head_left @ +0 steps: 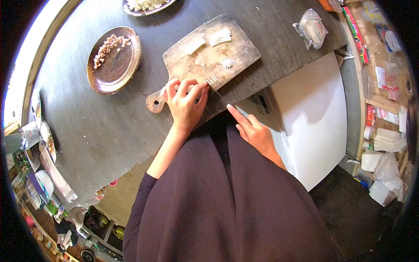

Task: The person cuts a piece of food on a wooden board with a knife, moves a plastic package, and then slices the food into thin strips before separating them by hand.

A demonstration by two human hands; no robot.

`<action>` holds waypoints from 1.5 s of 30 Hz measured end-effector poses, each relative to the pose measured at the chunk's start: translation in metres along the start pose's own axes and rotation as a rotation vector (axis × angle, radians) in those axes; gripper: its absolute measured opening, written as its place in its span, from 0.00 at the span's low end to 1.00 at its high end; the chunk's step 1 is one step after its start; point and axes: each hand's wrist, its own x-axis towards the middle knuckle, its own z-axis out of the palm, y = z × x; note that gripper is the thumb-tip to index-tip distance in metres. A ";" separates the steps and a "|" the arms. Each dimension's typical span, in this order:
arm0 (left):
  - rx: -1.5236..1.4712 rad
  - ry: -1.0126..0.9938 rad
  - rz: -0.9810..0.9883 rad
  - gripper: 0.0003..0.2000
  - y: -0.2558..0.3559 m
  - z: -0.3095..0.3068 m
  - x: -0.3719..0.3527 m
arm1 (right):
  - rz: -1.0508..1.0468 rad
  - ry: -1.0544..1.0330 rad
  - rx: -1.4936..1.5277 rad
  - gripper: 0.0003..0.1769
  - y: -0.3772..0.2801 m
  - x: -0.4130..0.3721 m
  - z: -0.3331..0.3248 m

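Observation:
On the wooden cutting board [205, 59], my left hand [185, 100] presses with bent fingertips on small white strips [211, 80] near the front edge. My right hand [253, 131] is closed around a knife [221, 94], with the index finger stretched along it. Only a thin line of the blade shows beside the strips, and the handle is hidden in the hand. Farther up the board lie a pale slab [193, 45], a stack of white slices [220, 37] and a little heap of small white pieces [228, 63].
Left of the board stands a brown plate [115, 78] with pinkish diced pieces. Another plate [152, 12] at the back holds pale shreds. A clear plastic bag [312, 28] with something white sits at the right. Below the table edge is a white cabinet [316, 118].

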 end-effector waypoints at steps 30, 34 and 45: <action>-0.045 0.010 -0.023 0.09 -0.003 0.002 -0.002 | 0.025 0.013 0.023 0.40 -0.002 0.005 0.006; -0.059 0.008 -0.028 0.09 -0.004 0.004 -0.004 | 0.002 0.014 0.015 0.40 -0.003 0.005 0.003; -0.038 -0.001 -0.025 0.09 -0.002 0.001 -0.002 | 0.032 -0.005 -0.028 0.38 -0.005 0.002 0.012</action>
